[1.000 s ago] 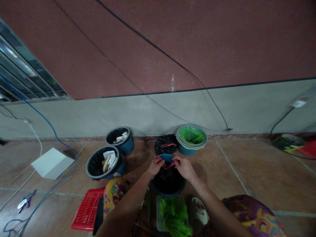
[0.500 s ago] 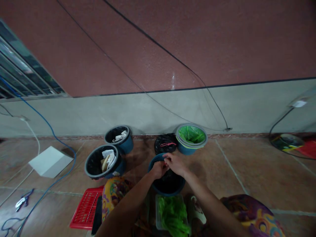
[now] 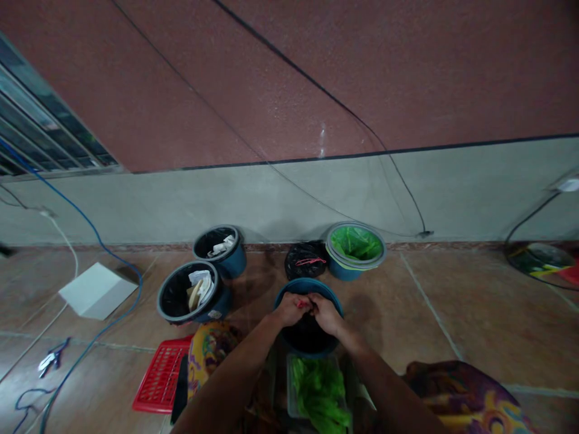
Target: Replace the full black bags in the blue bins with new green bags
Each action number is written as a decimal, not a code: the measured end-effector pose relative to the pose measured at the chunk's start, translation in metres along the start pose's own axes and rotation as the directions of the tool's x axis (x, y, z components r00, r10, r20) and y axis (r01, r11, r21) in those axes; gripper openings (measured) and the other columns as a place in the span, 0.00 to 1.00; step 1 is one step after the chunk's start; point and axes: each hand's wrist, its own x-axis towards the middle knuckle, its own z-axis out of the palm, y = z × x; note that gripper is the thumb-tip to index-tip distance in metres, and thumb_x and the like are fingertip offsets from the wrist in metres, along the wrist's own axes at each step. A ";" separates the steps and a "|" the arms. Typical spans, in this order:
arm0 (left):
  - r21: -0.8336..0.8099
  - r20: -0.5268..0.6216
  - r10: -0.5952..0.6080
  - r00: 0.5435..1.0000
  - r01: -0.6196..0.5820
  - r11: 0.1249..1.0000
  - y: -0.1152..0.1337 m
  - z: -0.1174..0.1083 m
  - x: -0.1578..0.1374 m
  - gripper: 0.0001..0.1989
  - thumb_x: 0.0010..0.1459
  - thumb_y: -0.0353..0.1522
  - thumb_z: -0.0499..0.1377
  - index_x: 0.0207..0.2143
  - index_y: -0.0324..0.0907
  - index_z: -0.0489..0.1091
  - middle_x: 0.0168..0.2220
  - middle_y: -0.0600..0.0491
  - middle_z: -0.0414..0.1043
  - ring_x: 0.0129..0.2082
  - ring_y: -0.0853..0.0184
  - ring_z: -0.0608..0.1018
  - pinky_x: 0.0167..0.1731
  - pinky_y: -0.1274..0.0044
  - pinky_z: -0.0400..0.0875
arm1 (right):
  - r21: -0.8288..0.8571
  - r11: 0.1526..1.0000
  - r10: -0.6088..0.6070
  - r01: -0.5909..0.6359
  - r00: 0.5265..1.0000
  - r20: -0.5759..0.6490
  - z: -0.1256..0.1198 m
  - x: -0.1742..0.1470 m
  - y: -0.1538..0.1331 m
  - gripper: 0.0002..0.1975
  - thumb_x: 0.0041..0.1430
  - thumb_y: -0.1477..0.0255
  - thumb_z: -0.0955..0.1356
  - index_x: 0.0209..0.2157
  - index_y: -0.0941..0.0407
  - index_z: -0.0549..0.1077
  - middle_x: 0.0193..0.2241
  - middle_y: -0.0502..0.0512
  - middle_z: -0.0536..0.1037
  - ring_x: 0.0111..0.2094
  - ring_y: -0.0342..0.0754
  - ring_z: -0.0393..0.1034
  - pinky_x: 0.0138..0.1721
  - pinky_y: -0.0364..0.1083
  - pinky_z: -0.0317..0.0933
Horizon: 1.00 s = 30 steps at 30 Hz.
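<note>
Both hands meet over the mouth of a blue bin (image 3: 309, 283) with a dark inside. My left hand (image 3: 291, 310) is closed, and a small bit of red string (image 3: 301, 304) shows at its fingers. Against it, my right hand (image 3: 326, 314) has its fingers bent and pressed together; what they pinch is hidden. Just behind the bin rests a tied black plastic bag (image 3: 304, 256) with a pinkish-red string on top. In front of the bin, bright green plastic bags (image 3: 319, 386) lie in a clear plastic tub (image 3: 293, 398).
To the left are two bins with black liners, a nearer bin (image 3: 165, 301) and a farther bin (image 3: 235, 259), holding rubbish. A bin with a green liner (image 3: 355, 244) stands by the wall. A red basket (image 3: 160, 377), white box (image 3: 97, 292), pliers-like tool (image 3: 54, 357) and blue cable (image 3: 94, 235) lie left.
My right hand has come down from the bin's far rim to beside my left hand. Both hands now sit lower over the bin's middle. The view has shifted slightly.
</note>
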 end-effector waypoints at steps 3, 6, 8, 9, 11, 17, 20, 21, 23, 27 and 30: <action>-0.011 -0.003 -0.047 0.999 0.047 0.999 0.001 -0.002 0.000 0.11 0.55 0.29 0.54 0.31 0.44 0.77 0.31 0.56 0.79 0.35 0.69 0.77 0.42 0.80 0.68 | -0.108 0.994 -0.018 0.018 1.000 -0.003 -0.004 0.000 0.004 0.14 0.48 0.84 0.60 0.29 0.57 0.74 0.37 0.57 0.75 0.42 0.48 0.70 0.47 0.47 0.63; -0.181 -0.012 -0.108 0.994 0.104 0.978 -0.001 0.001 0.000 0.10 0.54 0.29 0.54 0.31 0.42 0.77 0.29 0.56 0.78 0.32 0.70 0.76 0.40 0.79 0.69 | -0.154 0.988 0.001 -0.004 1.000 -0.016 -0.009 -0.003 0.004 0.11 0.54 0.79 0.61 0.28 0.57 0.75 0.39 0.59 0.75 0.42 0.49 0.70 0.47 0.47 0.63; -0.368 -0.014 -0.146 0.989 0.131 0.920 -0.005 0.006 -0.001 0.09 0.54 0.31 0.55 0.32 0.40 0.76 0.27 0.55 0.77 0.30 0.70 0.76 0.38 0.78 0.70 | -0.151 0.987 0.059 -0.063 0.998 -0.029 -0.011 -0.004 0.004 0.12 0.57 0.76 0.61 0.29 0.57 0.76 0.37 0.59 0.76 0.38 0.48 0.71 0.44 0.46 0.64; -0.461 -0.017 -0.163 0.986 0.137 0.877 -0.008 0.009 -0.002 0.09 0.54 0.33 0.56 0.33 0.39 0.75 0.26 0.55 0.76 0.29 0.70 0.76 0.37 0.78 0.71 | -0.143 0.984 0.098 -0.104 0.994 -0.043 -0.012 -0.004 0.003 0.13 0.58 0.75 0.60 0.30 0.57 0.76 0.35 0.58 0.76 0.36 0.47 0.71 0.42 0.45 0.64; -0.610 -0.024 -0.191 0.981 0.137 0.781 -0.012 0.016 -0.003 0.12 0.53 0.38 0.59 0.33 0.38 0.74 0.25 0.54 0.75 0.27 0.70 0.76 0.35 0.76 0.72 | -0.126 0.976 0.169 -0.177 0.983 -0.071 -0.014 -0.004 0.002 0.15 0.60 0.73 0.59 0.33 0.57 0.77 0.33 0.57 0.77 0.33 0.46 0.71 0.39 0.44 0.64; -0.742 -0.034 -0.260 0.965 0.150 0.653 -0.014 0.025 -0.007 0.23 0.49 0.49 0.63 0.34 0.36 0.74 0.27 0.50 0.76 0.26 0.70 0.75 0.32 0.75 0.71 | -0.179 0.946 0.253 -0.270 0.961 -0.112 -0.020 -0.002 -0.006 0.16 0.61 0.72 0.59 0.34 0.54 0.78 0.32 0.54 0.80 0.33 0.47 0.73 0.39 0.45 0.64; -0.758 -0.058 -0.310 0.949 0.160 0.632 -0.012 0.024 -0.006 0.24 0.47 0.49 0.64 0.34 0.36 0.75 0.27 0.49 0.77 0.26 0.69 0.76 0.32 0.75 0.71 | -0.223 0.933 0.257 -0.281 0.958 -0.129 -0.022 -0.005 -0.009 0.16 0.62 0.72 0.59 0.36 0.54 0.78 0.34 0.55 0.81 0.37 0.48 0.74 0.42 0.45 0.64; -0.766 -0.073 -0.326 0.943 0.156 0.624 -0.011 0.024 -0.006 0.24 0.47 0.48 0.65 0.34 0.35 0.75 0.28 0.48 0.77 0.27 0.68 0.77 0.32 0.75 0.71 | -0.242 0.927 0.263 -0.286 0.957 -0.121 -0.022 -0.006 -0.009 0.16 0.62 0.72 0.59 0.37 0.54 0.78 0.35 0.55 0.81 0.38 0.49 0.74 0.43 0.46 0.64; -0.772 -0.093 -0.350 0.932 0.154 0.616 -0.008 0.024 -0.005 0.22 0.47 0.46 0.65 0.34 0.35 0.75 0.28 0.48 0.78 0.29 0.67 0.78 0.32 0.75 0.71 | -0.302 0.903 0.286 -0.304 0.952 -0.106 -0.023 -0.009 -0.009 0.15 0.61 0.73 0.60 0.38 0.55 0.78 0.37 0.57 0.81 0.41 0.50 0.75 0.45 0.46 0.64; -0.731 -0.077 -0.369 0.926 0.199 0.653 -0.005 0.027 -0.002 0.13 0.50 0.38 0.64 0.30 0.36 0.75 0.26 0.50 0.77 0.25 0.70 0.76 0.30 0.77 0.71 | -0.363 0.893 0.245 -0.266 0.964 -0.103 -0.019 -0.012 -0.012 0.23 0.53 0.82 0.62 0.51 0.59 0.73 0.48 0.61 0.77 0.50 0.51 0.71 0.53 0.47 0.61; -0.666 -0.068 -0.356 0.932 0.223 0.712 -0.004 0.031 0.000 0.05 0.50 0.31 0.61 0.26 0.37 0.72 0.22 0.54 0.75 0.21 0.73 0.72 0.27 0.79 0.69 | -0.289 0.943 0.159 -0.165 0.986 -0.046 -0.013 -0.010 -0.019 0.28 0.51 0.84 0.63 0.56 0.62 0.68 0.54 0.64 0.73 0.54 0.52 0.68 0.57 0.47 0.58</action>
